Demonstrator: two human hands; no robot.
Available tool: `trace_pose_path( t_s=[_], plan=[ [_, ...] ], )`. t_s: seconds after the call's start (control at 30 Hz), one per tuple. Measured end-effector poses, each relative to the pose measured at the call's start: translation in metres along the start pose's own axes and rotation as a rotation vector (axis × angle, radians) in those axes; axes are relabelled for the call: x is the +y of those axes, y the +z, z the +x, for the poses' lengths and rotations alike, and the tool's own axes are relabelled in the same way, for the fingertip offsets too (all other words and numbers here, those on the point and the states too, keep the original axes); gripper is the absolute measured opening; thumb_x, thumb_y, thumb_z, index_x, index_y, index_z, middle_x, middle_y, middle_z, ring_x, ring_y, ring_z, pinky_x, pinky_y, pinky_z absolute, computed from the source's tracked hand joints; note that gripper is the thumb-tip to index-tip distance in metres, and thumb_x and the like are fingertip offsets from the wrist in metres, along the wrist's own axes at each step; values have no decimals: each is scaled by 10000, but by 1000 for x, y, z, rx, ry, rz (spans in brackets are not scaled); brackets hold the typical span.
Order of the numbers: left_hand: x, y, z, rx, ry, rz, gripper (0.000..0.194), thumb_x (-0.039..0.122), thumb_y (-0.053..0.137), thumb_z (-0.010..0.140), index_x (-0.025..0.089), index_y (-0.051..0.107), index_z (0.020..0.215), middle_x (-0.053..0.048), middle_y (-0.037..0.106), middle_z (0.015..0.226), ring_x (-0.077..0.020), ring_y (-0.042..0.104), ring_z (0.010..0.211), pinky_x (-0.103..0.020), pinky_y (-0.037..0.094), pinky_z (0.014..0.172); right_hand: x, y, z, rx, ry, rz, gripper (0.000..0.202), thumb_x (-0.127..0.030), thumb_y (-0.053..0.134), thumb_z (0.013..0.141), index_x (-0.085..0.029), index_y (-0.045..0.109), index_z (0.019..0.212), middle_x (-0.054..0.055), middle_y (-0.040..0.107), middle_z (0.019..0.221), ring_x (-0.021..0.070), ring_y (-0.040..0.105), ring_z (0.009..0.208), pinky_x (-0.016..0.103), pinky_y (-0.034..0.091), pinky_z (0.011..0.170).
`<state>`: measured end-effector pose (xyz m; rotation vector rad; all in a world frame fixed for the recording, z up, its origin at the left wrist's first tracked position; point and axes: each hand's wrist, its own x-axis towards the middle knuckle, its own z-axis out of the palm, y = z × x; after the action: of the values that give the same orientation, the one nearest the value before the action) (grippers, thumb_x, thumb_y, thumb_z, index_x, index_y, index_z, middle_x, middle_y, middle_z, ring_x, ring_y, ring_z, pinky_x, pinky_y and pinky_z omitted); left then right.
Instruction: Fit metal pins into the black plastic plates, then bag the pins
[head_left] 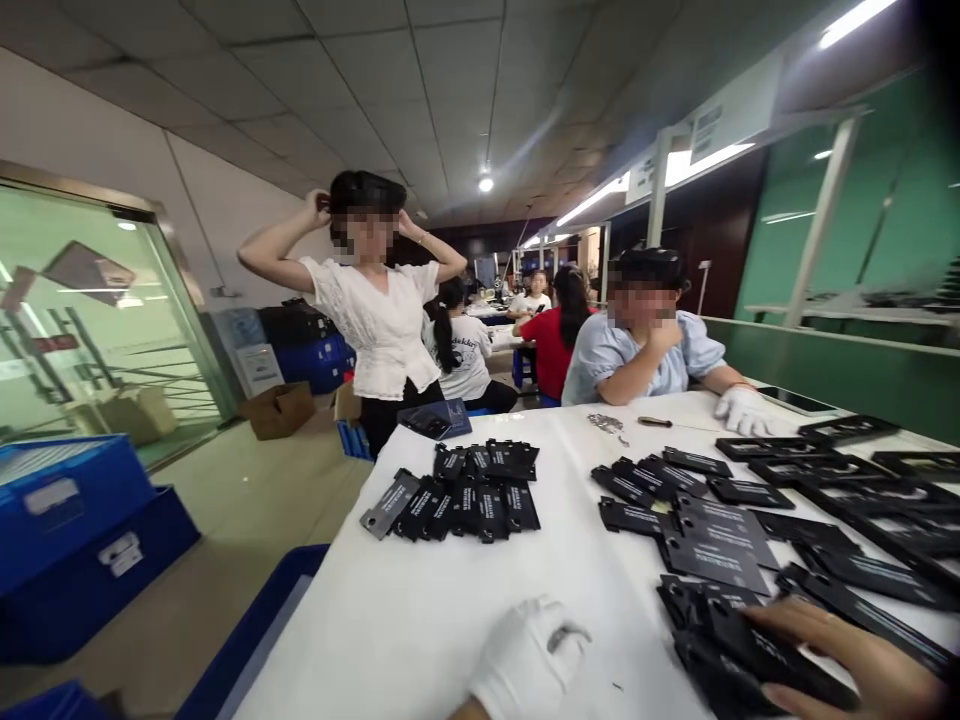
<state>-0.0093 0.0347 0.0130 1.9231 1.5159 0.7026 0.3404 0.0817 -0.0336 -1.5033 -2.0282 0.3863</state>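
Observation:
My left hand (532, 655), in a white glove, rests over the white tabletop (585, 570) at the bottom middle. Its fingers are curled in, and a small dark patch shows between them; whether that is an object or a gap is unclear. At the lower right my right hand (855, 650) is bare. Thumb and fingers close around a pile of black flat plates (720, 640), partly hiding it. Beyond it lie overlapping black plates with white print (712, 545). Another group of printed black plates (472, 505) is laid out in rows ahead of my left hand.
Black frames (817, 470) cover the right side. A screwdriver-like tool (655, 422) and small metal pieces (606, 424) lie at the far edge. One person (637, 350) sits opposite; another (386, 320) stands left. Blue bins (82, 540) flank the table.

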Motion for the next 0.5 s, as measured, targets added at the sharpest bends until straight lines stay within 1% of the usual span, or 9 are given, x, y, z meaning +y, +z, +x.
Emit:
trace_pose_path(
  t_s=[0.07, 0.13, 0.27, 0.33, 0.4, 0.5],
  plan=[
    [2, -1, -2, 6, -2, -6, 227, 265, 489, 821, 261, 704, 893, -9, 678, 954, -176, 595, 887, -278, 427, 830, -19, 12, 5, -80, -18, -46, 422, -466, 684, 661, -332, 692, 1062, 84, 629, 1171, 340, 570, 1100, 472, 459, 934],
    [4, -1, -3, 16, -13, -11, 229, 273, 491, 819, 265, 708, 888, -8, 679, 947, -177, 592, 876, -276, 424, 825, -44, 17, 13, -122, -33, -79, 432, -441, 661, 684, -316, 676, 1097, 61, 606, 1213, 323, 561, 1119, 450, 449, 967],
    [2, 1, -2, 53, -62, -76, 230, 281, 482, 812, 235, 703, 857, -27, 676, 898, -171, 583, 799, -278, 432, 766, -103, 16, 37, -252, -53, -161, 456, -332, 630, 669, -278, 665, 1120, 57, 606, 1202, 309, 578, 1083, 399, 478, 935],
    [-2, 4, 1, 111, -145, -193, 239, 293, 461, 823, 199, 677, 862, -42, 664, 844, -160, 572, 729, -266, 439, 689, -127, 17, 45, -312, -76, -197, 475, -284, 611, 654, -246, 663, 1125, 72, 615, 1175, 308, 586, 1058, 396, 481, 916],
    [-8, 7, 6, 201, -246, -342, 239, 293, 440, 834, 170, 637, 887, -50, 646, 802, -147, 561, 680, -251, 438, 626, -144, 21, 48, -361, -91, -219, 497, -255, 594, 652, -222, 653, 1144, 83, 618, 1153, 302, 591, 1031, 403, 475, 909],
    [-15, 8, 11, 366, -334, -488, 212, 293, 451, 836, 157, 596, 909, -50, 626, 797, -138, 565, 696, -239, 449, 642, -158, 32, 48, -422, -111, -243, 523, -219, 582, 647, -192, 639, 1166, 100, 617, 1130, 296, 593, 1003, 419, 456, 908]
  ],
)
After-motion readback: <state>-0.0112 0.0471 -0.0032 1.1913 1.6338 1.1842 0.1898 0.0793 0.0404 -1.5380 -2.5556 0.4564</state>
